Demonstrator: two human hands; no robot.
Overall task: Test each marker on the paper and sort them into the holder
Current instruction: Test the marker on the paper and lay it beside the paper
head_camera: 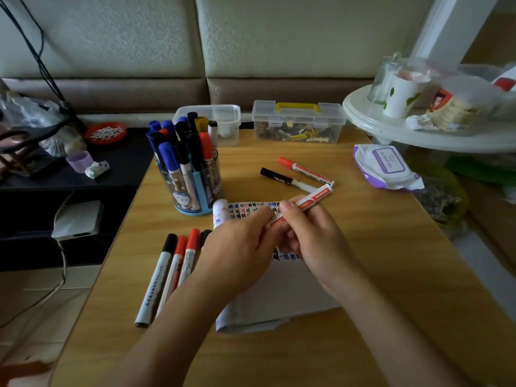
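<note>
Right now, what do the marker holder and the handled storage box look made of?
Marker holder: looks like clear glossy plastic with a blue base, since marker barrels show through its wall. Storage box: translucent plastic, slightly frosted, contents dimly visible; its yellow handle looks like opaque plastic.

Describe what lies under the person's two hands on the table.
Under the left hand and right hand, which hold a red marker, lies the paper with coloured test scribbles. The hands cover its middle, so the marks there are hidden.
</note>
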